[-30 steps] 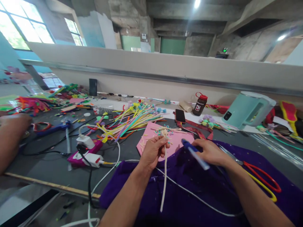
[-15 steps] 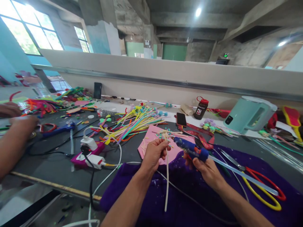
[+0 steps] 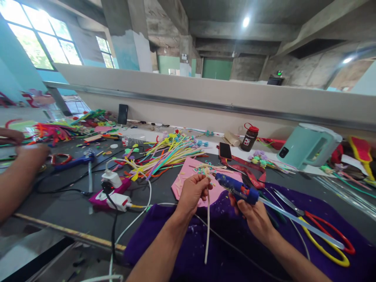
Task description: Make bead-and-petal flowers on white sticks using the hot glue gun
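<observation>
Our left hand (image 3: 192,192) pinches a thin cream-coloured fuzzy stem (image 3: 208,231) between thumb and fingers, near its upper end. The stem hangs down below the fist, in front of the dark purple cloth (image 3: 164,227) spread along the edge of the dark grey bench (image 3: 70,207). Just above our fingertips sits a small cream flower-like piece (image 3: 206,171); we cannot tell whether it is joined to the stem.

Our right hand (image 3: 255,213) is wrapped around a blue glue gun (image 3: 235,187) with an orange-red patch on its side. Its nozzle points left, just beside the left fingertips, though we cannot tell whether it touches anything. A long translucent glue stick (image 3: 299,221) runs out of its back end, passing over the large scissors with red and yellow handles (image 3: 300,212), which lie on the cloth.

Beneath the work we have a pink angular mat (image 3: 183,184) scattered with small pale and teal bits. Beyond it, to the left, lies a loose heap of multicoloured fuzzy stems (image 3: 167,156); beyond it, to the right, a black phone (image 3: 225,150) lies near a red printed lanyard (image 3: 255,178). At our far left, a co-worker's bare forearm (image 3: 17,180) reaches over the bench.
</observation>
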The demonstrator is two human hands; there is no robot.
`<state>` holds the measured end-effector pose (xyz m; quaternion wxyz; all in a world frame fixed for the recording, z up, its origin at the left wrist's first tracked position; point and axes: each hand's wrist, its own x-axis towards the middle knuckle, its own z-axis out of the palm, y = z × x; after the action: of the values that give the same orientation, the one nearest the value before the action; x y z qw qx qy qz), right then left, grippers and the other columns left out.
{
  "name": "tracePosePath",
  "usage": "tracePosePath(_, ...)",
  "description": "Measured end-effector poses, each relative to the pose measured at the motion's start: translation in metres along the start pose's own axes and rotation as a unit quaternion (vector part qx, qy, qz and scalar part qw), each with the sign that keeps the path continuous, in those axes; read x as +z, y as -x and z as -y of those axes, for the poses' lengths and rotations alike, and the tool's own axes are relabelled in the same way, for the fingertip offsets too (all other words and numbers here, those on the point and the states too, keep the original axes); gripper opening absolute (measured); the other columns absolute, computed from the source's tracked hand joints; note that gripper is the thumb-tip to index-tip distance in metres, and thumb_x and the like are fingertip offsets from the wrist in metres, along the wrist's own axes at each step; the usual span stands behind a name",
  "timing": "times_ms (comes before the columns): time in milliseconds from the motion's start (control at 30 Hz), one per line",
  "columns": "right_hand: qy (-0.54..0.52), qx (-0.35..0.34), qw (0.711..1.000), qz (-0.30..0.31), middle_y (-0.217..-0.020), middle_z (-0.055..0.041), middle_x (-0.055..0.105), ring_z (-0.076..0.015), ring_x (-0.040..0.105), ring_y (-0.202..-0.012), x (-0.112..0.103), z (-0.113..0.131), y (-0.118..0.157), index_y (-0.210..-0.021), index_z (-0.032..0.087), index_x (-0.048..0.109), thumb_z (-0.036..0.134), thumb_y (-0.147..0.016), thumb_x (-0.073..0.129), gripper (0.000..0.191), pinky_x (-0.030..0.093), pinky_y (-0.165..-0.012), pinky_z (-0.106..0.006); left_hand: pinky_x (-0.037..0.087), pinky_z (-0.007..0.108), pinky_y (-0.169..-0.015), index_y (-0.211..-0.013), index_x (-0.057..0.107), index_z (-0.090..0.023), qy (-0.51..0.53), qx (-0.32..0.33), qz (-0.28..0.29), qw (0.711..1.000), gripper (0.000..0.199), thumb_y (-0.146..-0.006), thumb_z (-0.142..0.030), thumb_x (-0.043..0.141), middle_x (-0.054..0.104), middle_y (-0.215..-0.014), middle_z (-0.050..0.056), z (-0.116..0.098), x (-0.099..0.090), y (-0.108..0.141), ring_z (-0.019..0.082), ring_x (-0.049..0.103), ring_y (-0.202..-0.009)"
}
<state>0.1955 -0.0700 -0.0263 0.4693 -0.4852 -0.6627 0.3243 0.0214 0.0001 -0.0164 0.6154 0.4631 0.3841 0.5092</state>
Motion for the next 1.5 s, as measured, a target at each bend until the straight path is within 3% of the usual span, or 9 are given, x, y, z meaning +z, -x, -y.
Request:
tracePosePath(367,0.038,-0.008,0.999,-0.018,-0.058,0.0010,0.043,-0.0115,0.037,-0.053,0.004,-0.005,0.001,-0.067,0.016,0.053,0.050,-0.083,0.038,0.040,0.030,-0.049,-0.024,0.030,0.014,-0.032,-0.062,0.054,-0.012,0.000,0.001,0.001,1.000,0.019,-0.069,-0.029,0.060,0.058,-0.052,0.000,0.002,0.000,0.000,0.003,0.041,-0.033)
tracePosePath(633,-0.002,0.011,1.000,-0.023,-0.064,-0.0010,0.049,-0.0129,0.043,-0.055,0.004,-0.009,0.000,-0.088,0.015,0.057,0.046,-0.083,0.040,0.036,0.034,-0.049,-0.024,0.029,0.014,-0.032,-0.062,0.057,-0.011,0.069,-0.023,0.028,0.997,0.024,-0.068,-0.034,0.062,0.055,-0.048,-0.001,-0.002,-0.002,0.000,0.002,0.039,-0.032)
tracePosePath(1500,0.059,0.005,0.998,-0.029,-0.058,-0.0004,0.049,-0.0127,0.042,-0.053,0.005,-0.009,-0.001,-0.066,0.015,0.054,0.051,-0.080,0.042,0.041,0.036,-0.050,-0.023,0.027,0.015,-0.032,-0.060,0.057,-0.012,0.070,-0.048,0.041,0.996,0.025,-0.066,-0.035,0.063,0.052,-0.040,-0.003,-0.007,0.000,0.003,0.002,0.038,-0.030)
